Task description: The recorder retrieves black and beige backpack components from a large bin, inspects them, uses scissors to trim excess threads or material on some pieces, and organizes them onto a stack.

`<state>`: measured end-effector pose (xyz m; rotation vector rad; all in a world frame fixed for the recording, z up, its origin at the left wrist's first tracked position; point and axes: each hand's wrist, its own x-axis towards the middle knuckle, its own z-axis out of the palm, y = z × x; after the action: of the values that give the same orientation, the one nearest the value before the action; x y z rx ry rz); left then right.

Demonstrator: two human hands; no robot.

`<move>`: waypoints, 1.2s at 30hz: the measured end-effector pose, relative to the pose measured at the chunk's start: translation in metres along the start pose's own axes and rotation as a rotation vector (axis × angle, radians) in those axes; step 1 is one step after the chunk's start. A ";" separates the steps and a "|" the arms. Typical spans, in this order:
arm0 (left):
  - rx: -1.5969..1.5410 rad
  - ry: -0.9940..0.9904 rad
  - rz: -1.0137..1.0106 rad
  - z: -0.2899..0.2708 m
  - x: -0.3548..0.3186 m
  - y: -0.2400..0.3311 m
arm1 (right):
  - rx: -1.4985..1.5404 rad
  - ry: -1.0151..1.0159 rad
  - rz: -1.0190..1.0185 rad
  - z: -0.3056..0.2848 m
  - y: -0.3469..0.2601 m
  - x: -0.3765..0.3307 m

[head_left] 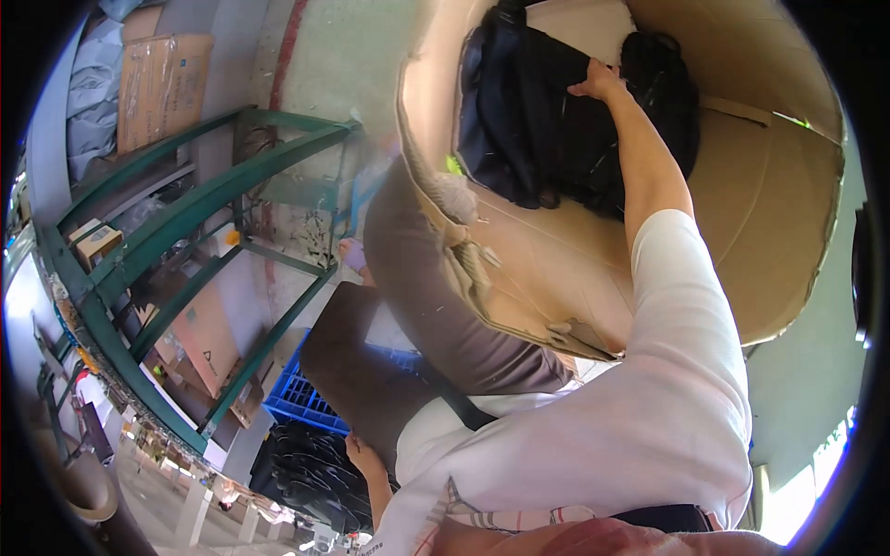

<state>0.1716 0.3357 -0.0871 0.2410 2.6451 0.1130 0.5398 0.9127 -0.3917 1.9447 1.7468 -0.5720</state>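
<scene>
Black cloth bundle [519, 130] inside the large cardboard carton [788, 213], ahead and to the right of the body. Spread beneath and around the right hand [598, 81], with most of the mass to the left of the fingers and back toward the body, and a smaller part to the right of the wrist. Creased lengthwise along the left side, roughly away from the body and at a slant to the reaching forearm. Far nearer to the right hand than to the left. Reached over the near rim of the carton, palm down, fingers apart and closed on nothing visible; cannot tell whether pressing on the cloth or just above it. Backed at the far end by a paler cardboard panel [593, 26].

Well apart from the carton, at lower left: the left hand [366, 456], near a heap of black pieces [301, 468] and a blue plastic crate [295, 394]; cannot tell whether gripping anything. Farther left, a green metal frame [213, 176], with a taped cardboard box [162, 93] beyond, and concrete floor [338, 65] between frame and carton.
</scene>
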 end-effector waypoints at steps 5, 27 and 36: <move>0.005 -0.003 -0.008 -0.003 -0.007 0.006 | -0.080 -0.039 -0.015 -0.010 -0.009 -0.014; 0.036 0.217 0.189 0.010 0.009 -0.031 | 1.642 0.218 -0.129 -0.048 -0.146 -0.117; -0.887 -0.657 0.695 -0.063 -0.009 0.308 | 1.622 0.110 -1.111 -0.212 -0.084 -0.408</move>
<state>0.1964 0.6335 0.0104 0.7143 1.5640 1.1610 0.4133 0.7180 0.0134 1.2390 2.6212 -2.9747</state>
